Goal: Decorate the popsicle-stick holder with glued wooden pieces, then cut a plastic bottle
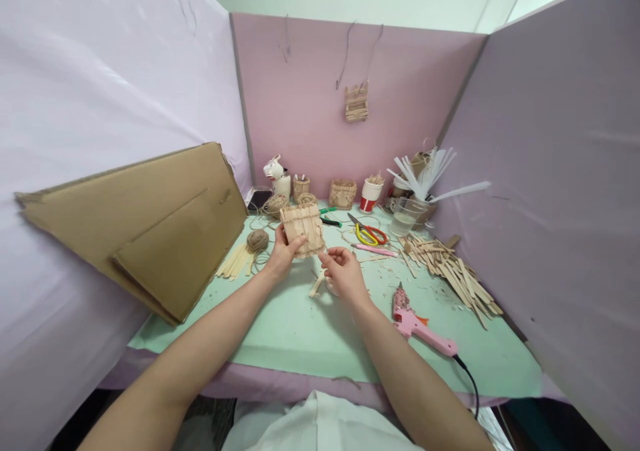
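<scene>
My left hand (284, 256) grips a small pot-like holder (303, 227) covered in upright wooden craft sticks, its thumb across the front and its fingers behind. Braided twine runs along the holder's upper and lower edges. At its lower right corner, my right hand (345, 276) is closed in a pinch; what lies between the fingertips is too small to make out, perhaps the twine's end. Below the hands, a short pale strip (317, 284) lies on the table, beside a round item partly hidden by my right hand.
A pink glue gun (417, 324) with a black cord lies at right. Loose craft sticks (450, 268) spread behind it. Scissors (369, 232), a pink pen (376, 250) and a twine ball (257, 240) surround the hands. Cardboard (150, 231) leans at left; a plastic cup (406, 216) stands back right.
</scene>
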Action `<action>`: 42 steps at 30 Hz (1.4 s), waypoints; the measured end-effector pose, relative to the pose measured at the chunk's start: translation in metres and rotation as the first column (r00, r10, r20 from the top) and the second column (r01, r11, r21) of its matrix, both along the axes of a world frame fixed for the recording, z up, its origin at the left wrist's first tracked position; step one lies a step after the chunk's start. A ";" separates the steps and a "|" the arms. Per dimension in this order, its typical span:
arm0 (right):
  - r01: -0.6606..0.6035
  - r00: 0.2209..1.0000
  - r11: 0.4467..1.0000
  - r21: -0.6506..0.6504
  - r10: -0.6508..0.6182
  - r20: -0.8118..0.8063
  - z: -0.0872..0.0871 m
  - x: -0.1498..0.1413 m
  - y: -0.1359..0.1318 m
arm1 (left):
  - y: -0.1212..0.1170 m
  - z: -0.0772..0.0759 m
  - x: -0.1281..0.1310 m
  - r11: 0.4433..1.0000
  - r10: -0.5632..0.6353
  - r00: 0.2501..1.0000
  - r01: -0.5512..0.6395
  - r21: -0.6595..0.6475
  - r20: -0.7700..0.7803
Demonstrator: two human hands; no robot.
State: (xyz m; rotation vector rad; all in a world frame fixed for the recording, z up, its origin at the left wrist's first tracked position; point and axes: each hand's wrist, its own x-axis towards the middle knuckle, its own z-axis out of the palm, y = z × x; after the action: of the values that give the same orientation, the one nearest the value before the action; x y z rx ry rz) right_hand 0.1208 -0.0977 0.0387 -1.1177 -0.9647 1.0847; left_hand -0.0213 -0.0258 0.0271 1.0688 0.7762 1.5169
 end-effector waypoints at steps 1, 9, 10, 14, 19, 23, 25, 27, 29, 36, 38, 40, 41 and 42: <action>0.007 1.000 1.000 0.007 -0.007 -0.014 0.001 -0.001 -0.001 | 0.002 -0.003 0.000 1.000 0.014 1.000 -0.014 0.018 -0.014; 0.130 0.974 0.963 0.234 -0.168 0.152 0.001 -0.003 0.001 | 0.005 -0.010 0.002 0.998 0.056 0.997 -0.055 0.023 -0.054; 0.139 0.962 0.953 0.268 -0.194 0.191 0.001 -0.003 0.002 | 0.005 -0.010 0.003 0.998 0.054 0.997 -0.053 0.014 -0.056; 0.136 0.861 0.878 0.459 -0.334 0.383 0.001 -0.001 0.000 | 0.001 -0.007 0.006 0.999 0.015 0.999 -0.017 -0.039 -0.043; 0.040 0.685 0.771 0.636 -0.484 0.544 0.001 0.003 -0.001 | -0.009 0.002 0.010 0.993 -0.048 0.999 0.048 -0.109 -0.003; -0.013 0.599 0.729 0.684 -0.543 0.589 0.000 0.006 0.000 | -0.018 0.010 0.012 0.986 -0.077 0.997 0.077 -0.149 0.010; -0.040 0.586 0.724 0.688 -0.541 0.603 -0.001 0.007 0.001 | -0.021 0.012 0.013 0.980 -0.085 0.996 0.087 -0.177 0.017; -0.056 0.586 0.727 0.684 -0.531 0.612 -0.002 0.008 0.001 | -0.023 0.014 0.014 0.976 -0.092 0.995 0.097 -0.196 0.032; -0.055 0.584 0.730 0.682 -0.530 0.614 -0.003 0.008 0.002 | -0.023 0.015 0.014 0.975 -0.095 0.994 0.104 -0.198 0.053; -0.050 0.550 0.769 0.638 -0.512 0.660 -0.003 0.007 -0.001 | -0.022 0.016 0.014 0.975 -0.077 0.995 0.089 -0.205 0.062; -0.056 0.548 0.778 0.626 -0.500 0.671 -0.003 0.006 -0.002 | -0.023 0.016 0.014 0.975 -0.074 0.996 0.084 -0.207 0.055; -0.062 0.549 0.784 0.618 -0.490 0.677 -0.003 0.006 -0.003 | -0.023 0.017 0.014 0.975 -0.068 0.996 0.078 -0.210 0.054; -0.065 0.554 0.784 0.617 -0.486 0.676 -0.003 0.006 -0.003 | -0.022 0.017 0.014 0.975 -0.065 0.996 0.075 -0.209 0.054; -0.068 0.562 0.781 0.620 -0.484 0.671 -0.003 0.006 -0.002 | -0.022 0.017 0.014 0.975 -0.062 0.997 0.072 -0.208 0.053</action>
State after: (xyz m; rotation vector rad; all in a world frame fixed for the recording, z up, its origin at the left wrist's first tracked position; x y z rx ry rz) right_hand 0.1271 -0.1002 0.0359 -1.1464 -1.6854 -0.0791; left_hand -0.0078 -0.0481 0.0438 0.8909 0.8401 1.3650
